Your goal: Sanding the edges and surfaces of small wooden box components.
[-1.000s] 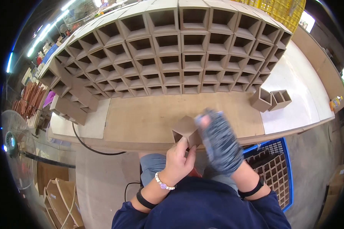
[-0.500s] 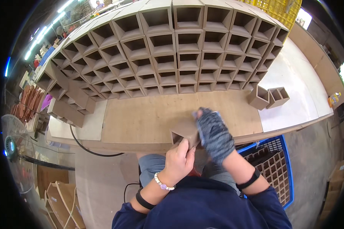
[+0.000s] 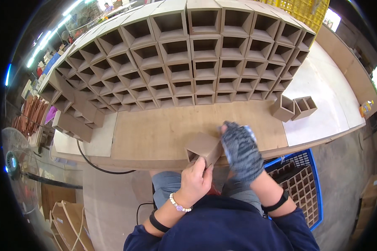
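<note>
A brown open-ended box (image 3: pixel 204 144) rests tilted at the front edge of the worktable. My left hand (image 3: pixel 195 178), bare and wearing a beaded bracelet, grips it by its near edge, thumb and fingers closed. On the box's right side is my right hand (image 3: pixel 242 150), in a grey knit glove with the fingertips uncovered. Its fingers are curled, and a small pale patch shows along its outer edge; what it holds, if anything, I cannot make out. Beyond both hands stands a wide stack of similar brown boxes (image 3: pixel 194 59), their openings facing me.
Two loose boxes (image 3: pixel 283 109) stand on the white board at right. Below the table's right front sits a blue crate (image 3: pixel 319 196) with gridded brown pieces inside. A black cable (image 3: pixel 97 164) hangs off the left edge, near a fan (image 3: pixel 12 163). Yellow crates (image 3: pixel 299 11) rise behind.
My right hand has shifted slightly right and nearer to me along the box's side. The left hand keeps its grip, and the box has turned a little.
</note>
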A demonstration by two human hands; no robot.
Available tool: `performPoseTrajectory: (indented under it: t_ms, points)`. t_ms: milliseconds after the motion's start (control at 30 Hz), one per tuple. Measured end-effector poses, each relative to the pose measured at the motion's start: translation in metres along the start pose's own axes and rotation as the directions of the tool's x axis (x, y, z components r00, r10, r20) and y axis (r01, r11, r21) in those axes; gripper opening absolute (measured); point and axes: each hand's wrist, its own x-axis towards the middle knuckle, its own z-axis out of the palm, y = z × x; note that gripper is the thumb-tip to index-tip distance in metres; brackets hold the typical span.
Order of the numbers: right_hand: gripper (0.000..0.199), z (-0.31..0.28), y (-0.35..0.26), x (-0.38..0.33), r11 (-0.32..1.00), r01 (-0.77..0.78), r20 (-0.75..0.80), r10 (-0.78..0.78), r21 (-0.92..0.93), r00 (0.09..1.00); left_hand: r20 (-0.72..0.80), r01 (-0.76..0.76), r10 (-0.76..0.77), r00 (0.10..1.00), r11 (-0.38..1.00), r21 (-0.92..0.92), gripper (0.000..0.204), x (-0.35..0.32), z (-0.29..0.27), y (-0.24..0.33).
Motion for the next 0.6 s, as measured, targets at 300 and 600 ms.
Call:
performPoseTrajectory:
  t_ms: [300, 600]
  points:
    - [0.033, 0.026, 0.019, 0.005, 0.985, -0.075, -0.102, 0.059, -0.157, 0.993, 0.030, -0.012, 0.012, 0.999, 1.000, 0.001, 0.016, 0.002, -0.003, 0.007]
    - [0.036, 0.008, -0.001, 0.013, 0.966, -0.126, 0.150, 0.093, 0.227, 0.984, 0.048, -0.049, 0.047, 0.998, 0.997, 0.052, 0.013, 0.002, -0.006, 0.009]
